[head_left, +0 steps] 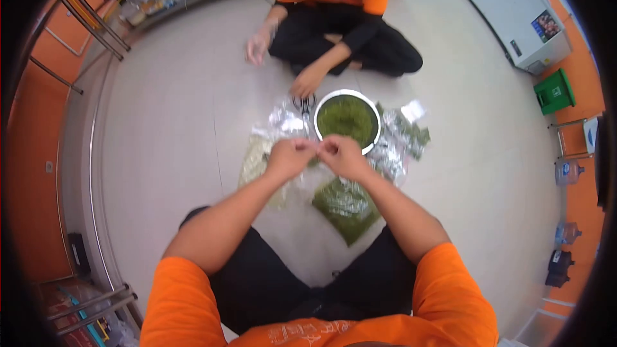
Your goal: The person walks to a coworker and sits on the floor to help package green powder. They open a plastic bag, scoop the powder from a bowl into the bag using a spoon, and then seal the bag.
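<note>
My left hand (290, 157) and my right hand (344, 155) meet fingertip to fingertip just below a round white-rimmed bowl (319, 104). Both are closed in a pinch, and what lies between the fingers is too small to make out. Green shredded or ground stuff (347, 120) fills the bowl. Under my right forearm lies a clear plastic bag packed with green contents (347, 209). To the left of my left hand is a flat bag with pale contents (254, 160). Black-handled scissors (304, 106) rest beyond my hands, left of the bowl.
Opposite me a person in orange sits cross-legged, one hand (310, 81) by the scissors. Clear plastic and green leaves (411, 132) lie right of the bowl. A white chest freezer (514, 19), a green bin (554, 92) and water jugs (568, 172) line the right wall. Metal shelving (186, 1) stands behind.
</note>
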`<action>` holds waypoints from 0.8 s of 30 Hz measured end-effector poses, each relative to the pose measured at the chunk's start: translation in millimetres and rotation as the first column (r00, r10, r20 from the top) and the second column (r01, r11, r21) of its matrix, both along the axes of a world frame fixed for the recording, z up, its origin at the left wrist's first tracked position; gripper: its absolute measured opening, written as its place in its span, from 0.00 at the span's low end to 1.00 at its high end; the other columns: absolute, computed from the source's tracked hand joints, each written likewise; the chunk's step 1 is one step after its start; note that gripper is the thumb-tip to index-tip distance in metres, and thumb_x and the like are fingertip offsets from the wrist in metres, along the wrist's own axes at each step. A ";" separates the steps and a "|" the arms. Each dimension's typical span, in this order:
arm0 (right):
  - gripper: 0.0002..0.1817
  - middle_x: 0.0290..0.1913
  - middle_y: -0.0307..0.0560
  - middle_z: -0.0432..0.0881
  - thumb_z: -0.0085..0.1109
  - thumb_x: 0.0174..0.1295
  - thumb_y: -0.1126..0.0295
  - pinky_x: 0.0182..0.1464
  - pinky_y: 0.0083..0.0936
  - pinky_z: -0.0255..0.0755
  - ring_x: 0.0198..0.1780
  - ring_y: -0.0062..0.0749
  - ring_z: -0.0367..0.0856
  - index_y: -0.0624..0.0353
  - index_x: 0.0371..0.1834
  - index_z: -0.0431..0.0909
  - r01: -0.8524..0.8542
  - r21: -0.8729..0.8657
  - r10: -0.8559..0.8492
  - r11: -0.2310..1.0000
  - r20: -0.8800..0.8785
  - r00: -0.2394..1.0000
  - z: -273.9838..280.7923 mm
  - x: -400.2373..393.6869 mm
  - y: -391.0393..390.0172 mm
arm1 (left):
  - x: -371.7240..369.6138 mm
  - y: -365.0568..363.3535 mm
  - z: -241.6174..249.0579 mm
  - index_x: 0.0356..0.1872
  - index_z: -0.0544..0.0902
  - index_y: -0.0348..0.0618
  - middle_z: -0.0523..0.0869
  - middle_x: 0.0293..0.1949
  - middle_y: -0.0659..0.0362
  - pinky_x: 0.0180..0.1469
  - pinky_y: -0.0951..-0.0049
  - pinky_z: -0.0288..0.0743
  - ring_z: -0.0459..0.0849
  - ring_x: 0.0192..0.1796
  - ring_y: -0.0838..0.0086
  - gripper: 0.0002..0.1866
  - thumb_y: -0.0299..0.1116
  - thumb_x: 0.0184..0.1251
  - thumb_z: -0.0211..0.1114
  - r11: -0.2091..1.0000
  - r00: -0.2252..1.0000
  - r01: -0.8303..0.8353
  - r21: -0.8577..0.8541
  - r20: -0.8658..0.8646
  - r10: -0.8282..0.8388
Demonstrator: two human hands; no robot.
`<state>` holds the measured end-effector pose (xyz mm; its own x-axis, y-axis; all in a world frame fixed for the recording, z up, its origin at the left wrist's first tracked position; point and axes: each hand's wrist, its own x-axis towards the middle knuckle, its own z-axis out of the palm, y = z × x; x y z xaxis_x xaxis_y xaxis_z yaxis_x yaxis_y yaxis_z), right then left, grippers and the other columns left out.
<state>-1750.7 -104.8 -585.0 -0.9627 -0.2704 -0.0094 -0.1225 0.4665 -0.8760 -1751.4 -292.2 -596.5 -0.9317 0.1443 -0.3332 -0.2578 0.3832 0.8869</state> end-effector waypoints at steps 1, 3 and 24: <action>0.08 0.26 0.45 0.83 0.65 0.62 0.68 0.33 0.24 0.74 0.27 0.22 0.79 0.63 0.35 0.84 -0.059 0.006 0.059 0.998 -0.038 0.998 -2.1 0.3 1.3 | 0.9 1.7 4.7 0.44 0.88 0.36 0.90 0.37 0.62 0.41 0.80 0.78 0.84 0.36 0.83 0.12 0.33 0.67 0.67 0.999 1.000 -0.008 0.046 0.025 0.006; 0.08 0.26 0.54 0.81 0.64 0.60 0.69 0.32 0.31 0.73 0.26 0.38 0.80 0.63 0.34 0.82 -0.085 0.068 0.094 0.994 -0.130 0.987 7.8 2.0 0.1 | 0.4 3.2 2.8 0.44 0.88 0.35 0.90 0.35 0.62 0.37 0.81 0.76 0.83 0.33 0.84 0.12 0.33 0.68 0.67 0.987 0.994 -0.052 0.149 0.103 0.037; 0.07 0.36 0.64 0.82 0.58 0.60 0.72 0.45 0.50 0.76 0.42 0.63 0.82 0.66 0.35 0.75 -0.081 0.230 0.106 0.970 -0.100 0.989 -24.1 5.7 -8.2 | 18.1 16.2 7.6 0.34 0.84 0.34 0.88 0.30 0.48 0.41 0.64 0.80 0.88 0.34 0.59 0.16 0.40 0.56 0.70 0.967 0.989 -0.035 -0.254 -0.149 -0.004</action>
<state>-1745.0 -113.0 -609.0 -0.9316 -0.3626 0.0248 -0.2651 0.6314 -0.7287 -1733.3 -275.9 -588.8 -0.9746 0.0576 -0.2163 -0.1397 0.5985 0.7889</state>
